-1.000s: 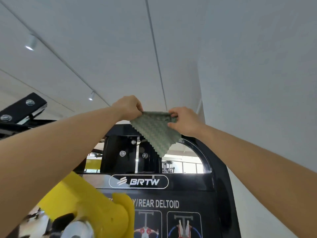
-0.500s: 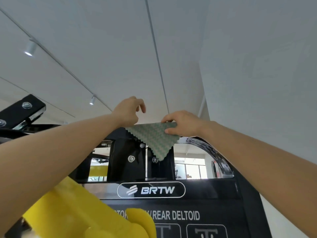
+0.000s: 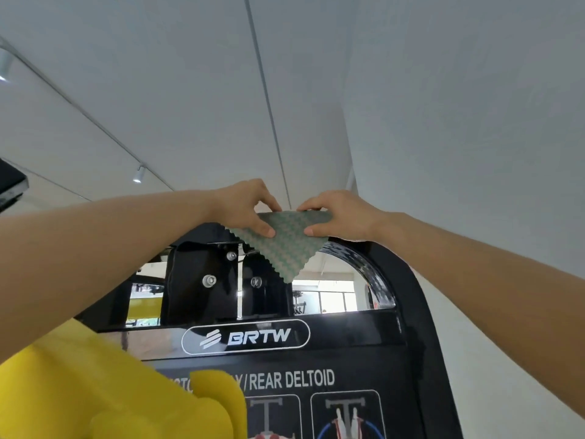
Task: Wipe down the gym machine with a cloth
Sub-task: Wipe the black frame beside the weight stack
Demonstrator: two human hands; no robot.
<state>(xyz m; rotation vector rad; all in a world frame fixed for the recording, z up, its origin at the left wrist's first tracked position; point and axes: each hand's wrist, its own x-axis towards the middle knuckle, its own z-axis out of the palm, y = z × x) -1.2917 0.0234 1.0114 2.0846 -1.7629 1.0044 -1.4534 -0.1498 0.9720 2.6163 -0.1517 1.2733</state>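
A green patterned cloth (image 3: 286, 245) with zigzag edges lies over the top of the black gym machine (image 3: 402, 299), one corner hanging down in front. My left hand (image 3: 243, 207) pinches the cloth's left part between thumb and fingers. My right hand (image 3: 340, 217) pinches its right part the same way, resting on the curved black top bar. The machine's front panel reads BRTW and REAR DELTOID.
A yellow machine part (image 3: 104, 394) fills the lower left, close to my left forearm. A white wall (image 3: 474, 153) rises on the right beside the machine. A black bracket (image 3: 11, 185) sticks in at the far left edge.
My left hand, whose fingers were lifted off half a second ago, now pinches the cloth again. Both hands stay at the machine's top while the view shifts slightly.
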